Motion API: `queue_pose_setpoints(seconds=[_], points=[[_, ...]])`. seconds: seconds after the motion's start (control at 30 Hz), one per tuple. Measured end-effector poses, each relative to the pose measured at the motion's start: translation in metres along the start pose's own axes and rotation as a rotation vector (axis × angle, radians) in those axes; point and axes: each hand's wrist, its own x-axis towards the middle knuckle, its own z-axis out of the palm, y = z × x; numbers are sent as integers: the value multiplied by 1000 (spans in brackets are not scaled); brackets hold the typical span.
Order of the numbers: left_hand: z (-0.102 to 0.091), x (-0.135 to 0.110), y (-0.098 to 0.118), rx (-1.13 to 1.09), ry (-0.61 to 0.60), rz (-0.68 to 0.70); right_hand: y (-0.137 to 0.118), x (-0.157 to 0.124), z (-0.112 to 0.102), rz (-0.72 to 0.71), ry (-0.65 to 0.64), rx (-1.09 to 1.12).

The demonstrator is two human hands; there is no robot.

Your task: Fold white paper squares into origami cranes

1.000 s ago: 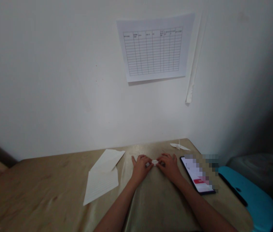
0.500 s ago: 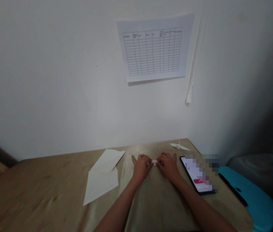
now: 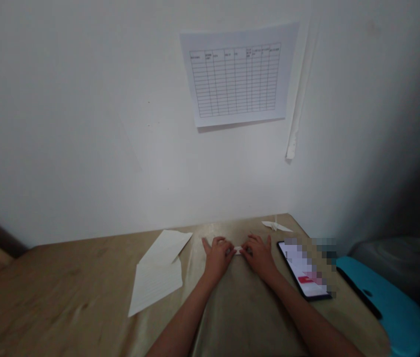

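Between my two hands, low over the table, is a small folded piece of white paper (image 3: 237, 251). My left hand (image 3: 217, 255) pinches its left end with thumb and forefinger, the other fingers partly raised. At the right end, my right hand (image 3: 257, 254) grips it the same way. Fingertips cover both ends, so only a narrow middle strip of the paper shows. Left of my hands lie creased white sheets of paper (image 3: 160, 285), one with faint lines. Beyond my right hand rests a folded white paper shape (image 3: 277, 226) with pointed ends.
A phone (image 3: 302, 272) with a lit, partly blurred screen lies right of my right hand on the brown-covered table (image 3: 83, 297). A blue case-like object (image 3: 388, 302) stands at the right edge. A printed table sheet (image 3: 239, 79) hangs on the wall behind.
The visible strip of paper between my fingertips looks slightly narrower. Both hands stay in nearly the same place, still pinching it.
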Motion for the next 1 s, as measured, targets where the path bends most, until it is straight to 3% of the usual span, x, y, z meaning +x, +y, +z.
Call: queue_pose_setpoints(seconds=[0.23,0.63,1.0], points=[[-2,-3,-3,20,7,101,8,-4,-6,-92,-17,-8],[0,2,0,-44,13,-65,0,-3,-6,-58,-2,-52],[-1,2,3,-30,-3,-59,0,-1,-3,-14,-10,-6]])
